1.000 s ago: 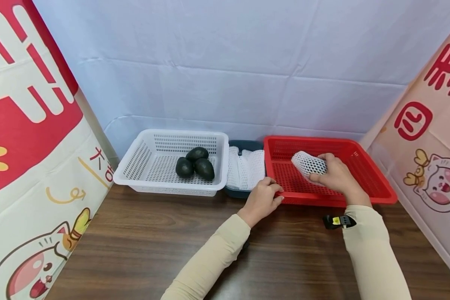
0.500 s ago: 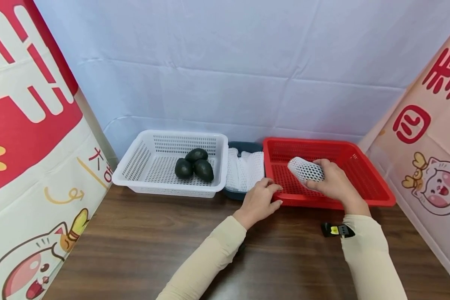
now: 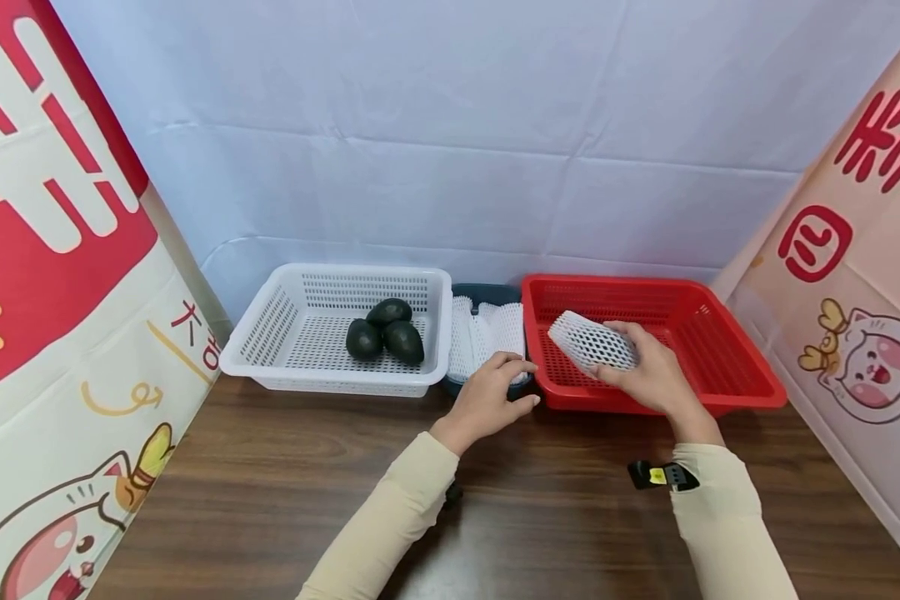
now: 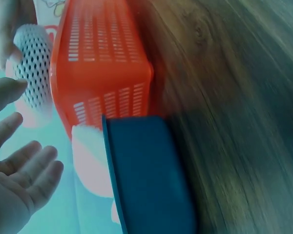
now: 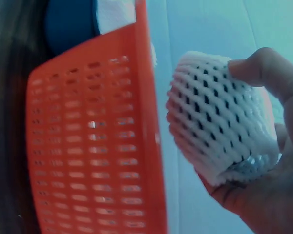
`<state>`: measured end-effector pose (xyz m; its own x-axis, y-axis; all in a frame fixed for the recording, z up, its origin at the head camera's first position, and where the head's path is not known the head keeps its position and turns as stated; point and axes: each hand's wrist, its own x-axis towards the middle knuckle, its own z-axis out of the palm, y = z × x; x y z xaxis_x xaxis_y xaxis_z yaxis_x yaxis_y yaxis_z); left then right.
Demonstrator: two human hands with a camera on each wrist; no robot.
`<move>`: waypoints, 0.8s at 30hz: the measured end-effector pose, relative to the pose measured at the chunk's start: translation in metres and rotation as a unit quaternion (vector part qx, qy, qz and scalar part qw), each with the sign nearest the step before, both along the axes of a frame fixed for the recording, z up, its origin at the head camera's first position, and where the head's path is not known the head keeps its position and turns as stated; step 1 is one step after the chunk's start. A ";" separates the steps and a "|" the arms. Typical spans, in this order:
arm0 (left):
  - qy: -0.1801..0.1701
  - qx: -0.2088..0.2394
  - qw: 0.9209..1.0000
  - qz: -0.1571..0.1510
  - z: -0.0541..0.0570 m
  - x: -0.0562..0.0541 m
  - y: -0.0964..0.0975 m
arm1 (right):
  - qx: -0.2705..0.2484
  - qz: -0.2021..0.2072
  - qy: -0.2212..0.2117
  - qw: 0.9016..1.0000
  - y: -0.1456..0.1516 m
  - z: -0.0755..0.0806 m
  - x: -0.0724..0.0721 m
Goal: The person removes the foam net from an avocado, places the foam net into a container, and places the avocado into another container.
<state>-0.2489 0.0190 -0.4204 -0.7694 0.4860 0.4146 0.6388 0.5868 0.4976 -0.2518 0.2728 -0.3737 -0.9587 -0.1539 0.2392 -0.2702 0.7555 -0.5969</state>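
My right hand (image 3: 656, 371) grips a white foam fruit net (image 3: 592, 343) over the red basket (image 3: 585, 400). The net bulges, and something dark like an avocado shows through its holes. In the right wrist view, thumb and fingers wrap one end of the net (image 5: 215, 112). My left hand (image 3: 487, 396) holds nothing. Its fingers are spread and loosely bent, close over the front right of the dark blue basket (image 3: 487, 292) and beside the red basket's corner. White foam nets (image 3: 498, 329) lie flat in the blue basket.
A white basket (image 3: 258, 367) stands at the left with three dark avocados (image 3: 403, 342) grouped in its right half. The three baskets sit side by side on the brown wooden table (image 3: 555, 508). A pale cloth (image 3: 390, 150) hangs behind, with printed panels on both sides.
My left hand has drawn left, off the red basket's rim and toward the blue basket. My right hand has shifted left over the red basket with the foam net still in its grip.
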 end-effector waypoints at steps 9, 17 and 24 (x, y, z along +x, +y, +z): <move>-0.046 0.092 0.994 -0.044 -0.001 0.000 -0.015 | -0.050 0.043 0.020 0.998 -0.009 -0.013 0.003; -0.077 0.135 0.987 -0.049 -0.008 0.002 -0.028 | -0.074 0.067 -0.007 0.995 -0.017 -0.012 0.010; -0.151 0.193 0.969 -0.041 -0.009 0.005 -0.038 | -0.068 0.084 -0.031 0.994 -0.026 -0.009 0.015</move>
<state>-0.2439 -0.0186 -0.4295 -0.8497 0.4037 0.3392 0.4657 0.2732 0.8417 -0.2373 0.2468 -0.3826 -0.9359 -0.2832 0.2094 -0.3447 0.6147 -0.7094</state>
